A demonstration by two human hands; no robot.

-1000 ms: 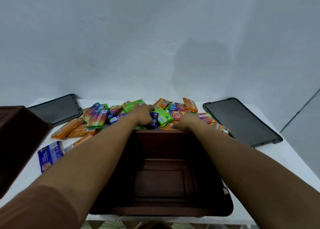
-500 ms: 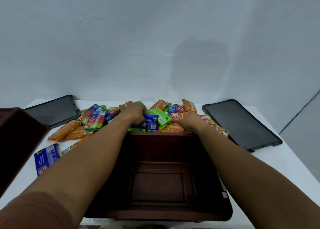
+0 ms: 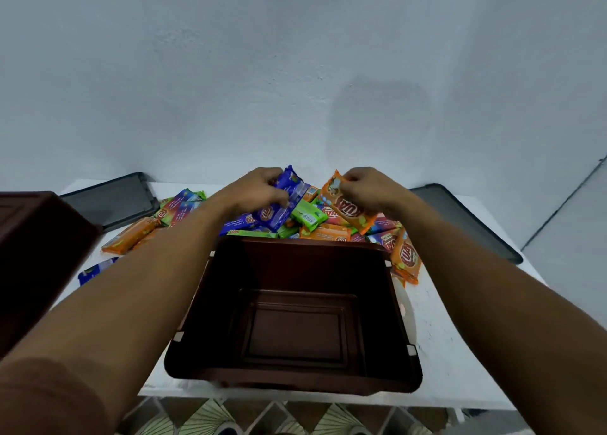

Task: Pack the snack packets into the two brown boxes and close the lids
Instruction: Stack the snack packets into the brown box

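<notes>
An open brown box (image 3: 399, 332) stands in front of me on the white table with nothing inside. Beyond its far rim lies a pile of snack packets (image 3: 315, 221) in orange, green, blue and purple. My left hand (image 3: 253, 189) is raised over the pile, shut on a blue packet (image 3: 284, 201). Just to its right, my right hand (image 3: 371, 188) pinches an orange packet (image 3: 345, 203) by its top. A second brown box (image 3: 36, 254) stands at the left edge, only partly in view.
Two dark lids lie flat on the white table (image 3: 443, 352), one lid (image 3: 111, 201) at the back left and the other lid (image 3: 466, 224) at the back right. Loose packets (image 3: 131, 237) lie left of the box. The table's near edge shows patterned floor below.
Both hands have lifted off the pile, each bringing up a packet: the left a blue one, the right an orange one.
</notes>
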